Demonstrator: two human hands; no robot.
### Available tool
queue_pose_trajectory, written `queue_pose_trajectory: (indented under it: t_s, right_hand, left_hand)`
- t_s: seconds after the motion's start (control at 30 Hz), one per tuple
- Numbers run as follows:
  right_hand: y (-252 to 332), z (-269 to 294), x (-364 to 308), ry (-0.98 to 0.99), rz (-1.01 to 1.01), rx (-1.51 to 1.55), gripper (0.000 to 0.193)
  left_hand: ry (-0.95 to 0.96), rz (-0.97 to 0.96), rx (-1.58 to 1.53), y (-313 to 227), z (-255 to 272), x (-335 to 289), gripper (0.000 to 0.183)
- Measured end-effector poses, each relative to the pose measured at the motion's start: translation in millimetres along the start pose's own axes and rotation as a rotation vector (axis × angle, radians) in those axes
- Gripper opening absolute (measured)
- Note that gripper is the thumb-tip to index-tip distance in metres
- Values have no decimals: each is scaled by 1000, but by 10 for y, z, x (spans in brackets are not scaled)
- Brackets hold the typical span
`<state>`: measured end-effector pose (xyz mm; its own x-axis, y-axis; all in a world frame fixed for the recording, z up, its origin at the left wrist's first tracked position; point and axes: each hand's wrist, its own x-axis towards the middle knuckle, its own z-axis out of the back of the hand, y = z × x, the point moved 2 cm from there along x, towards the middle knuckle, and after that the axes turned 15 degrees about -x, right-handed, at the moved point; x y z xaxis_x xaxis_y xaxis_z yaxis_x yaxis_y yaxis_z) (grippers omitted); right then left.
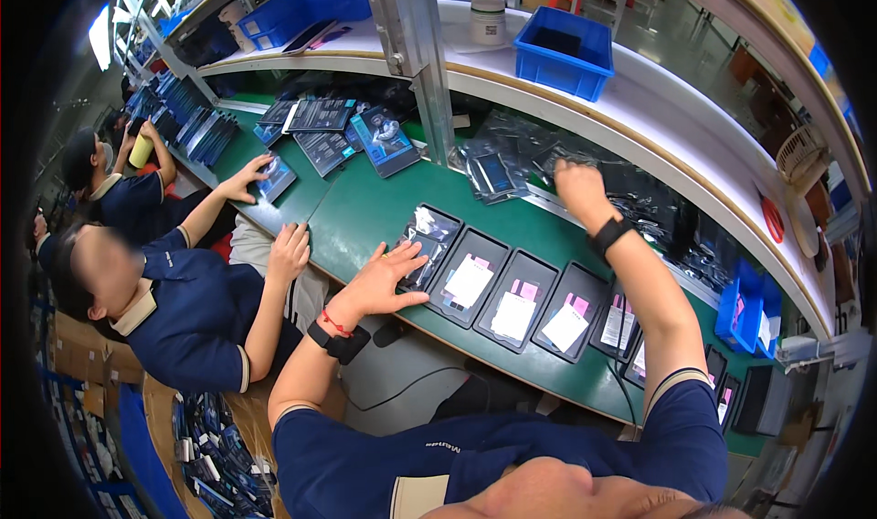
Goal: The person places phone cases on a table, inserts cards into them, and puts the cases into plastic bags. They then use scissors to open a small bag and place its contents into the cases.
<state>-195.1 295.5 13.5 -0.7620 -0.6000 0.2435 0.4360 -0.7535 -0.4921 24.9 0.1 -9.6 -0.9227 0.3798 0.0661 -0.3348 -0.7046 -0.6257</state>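
Observation:
My left hand (388,277) is open, fingers spread and pressing on a clear plastic pouch (431,229) that lies in the leftmost black tray. Reaching farther across the green table, my right hand (583,193) has its fingers curled down at the pile of clear pouches with dark contents (548,158); what they grip is hidden. To the right of my left hand runs a row of several black trays (475,249), with white paper slips (468,283) and pink cards in them. A dark cable (621,373) crosses the row beneath my right arm.
At my left a co-worker's hand (248,181) touches a flat dark box (276,179). Flat boxes (322,149) lie behind the table's left part. A shelf (457,33) above carries a blue bin (565,51) and a white jar (488,21); a metal post (416,71) stands before it.

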Motion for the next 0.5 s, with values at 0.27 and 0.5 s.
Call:
queue_pose_trajectory:
  t_s: [0.27, 0.5]
  right_hand:
    - [1733, 893, -1028, -281, 306, 19, 39]
    - [1473, 1140, -816, 271, 508, 547, 64]
  left_hand:
    - [-16, -209, -7, -376, 305, 1320, 40]
    - [202, 243, 249, -188, -117, 2299, 83]
